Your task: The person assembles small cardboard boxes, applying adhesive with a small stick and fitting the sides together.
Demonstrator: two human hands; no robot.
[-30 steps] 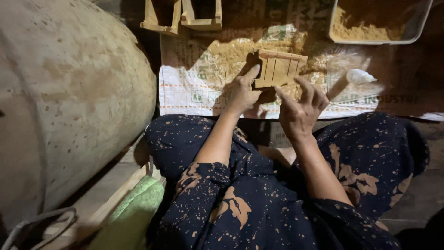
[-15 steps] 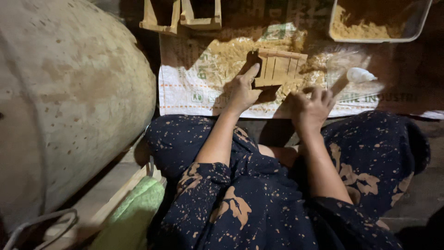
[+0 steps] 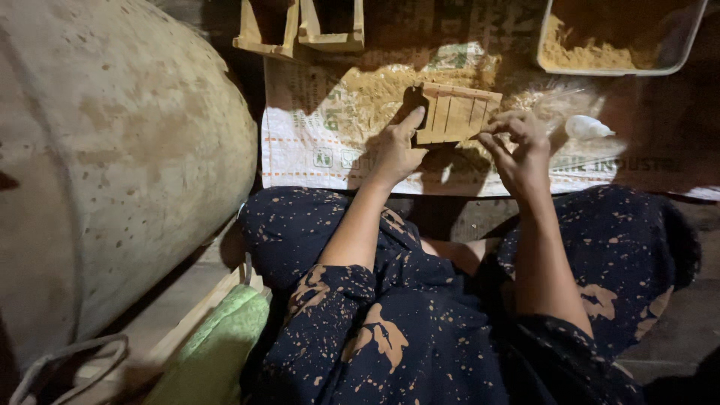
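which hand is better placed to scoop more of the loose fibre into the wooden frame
Probably the right hand: its curled fingers sit at the frame's right end, beside the loose fibre. The left hand is busy bracing the wooden frame at its left edge.

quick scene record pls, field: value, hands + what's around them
left hand: left hand holds the left end of a small slatted wooden frame
right hand: right hand at the frame's right end, fingers curled; contact unclear
surface: printed woven sack spread flat, strewn with yellowish powder
behind: two wooden moulds; tray of powder
right of hands: small white object
left: large mottled round vessel
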